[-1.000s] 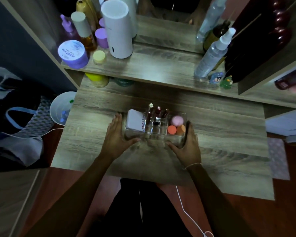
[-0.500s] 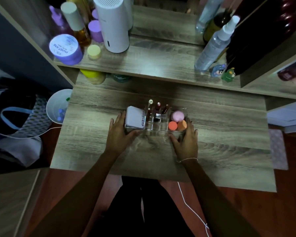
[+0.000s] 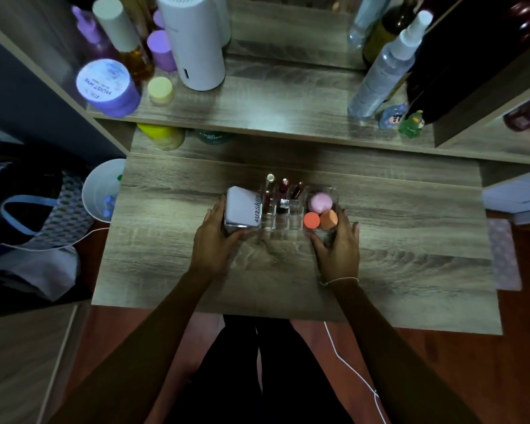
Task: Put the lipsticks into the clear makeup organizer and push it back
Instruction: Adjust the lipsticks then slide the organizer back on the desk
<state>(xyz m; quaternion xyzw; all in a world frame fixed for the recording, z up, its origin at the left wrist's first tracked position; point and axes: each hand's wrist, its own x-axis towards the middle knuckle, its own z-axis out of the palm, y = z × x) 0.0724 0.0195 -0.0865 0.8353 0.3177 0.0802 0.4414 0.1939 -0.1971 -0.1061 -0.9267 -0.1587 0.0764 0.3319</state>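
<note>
The clear makeup organizer [image 3: 291, 223] sits on the wooden table [image 3: 410, 255], near the middle and a little toward the back, short of the raised shelf [image 3: 273, 105] behind it. Both hands grip it at the near corners. The left hand [image 3: 214, 243] is curled around the left end, fingers up along the side wall and thumb lying across the front edge. The right hand [image 3: 338, 249] holds the right end the same way, fingers half closed over the side and thumb pressed to the front wall. A thin white bracelet [image 3: 338, 282] circles the right wrist.

Inside the organizer, three lipsticks [image 3: 283, 191] stand upright in the narrow middle slots, their tips rising above the rim. The left compartment holds a pale lilac box [image 3: 242, 206] printed "4U2skin". The right compartment holds three makeup sponges [image 3: 320, 211]: a pink one at the back, a coral one and an orange one in front.

On the shelf stand a purple jar [image 3: 107, 87] with a printed lid, a tall white cylinder [image 3: 193, 41], a small yellow-capped pot [image 3: 161, 89], a clear spray bottle [image 3: 386, 65] and two small figurines [image 3: 401, 119]. A white bucket [image 3: 100, 191] sits on the floor to the left of the table.
</note>
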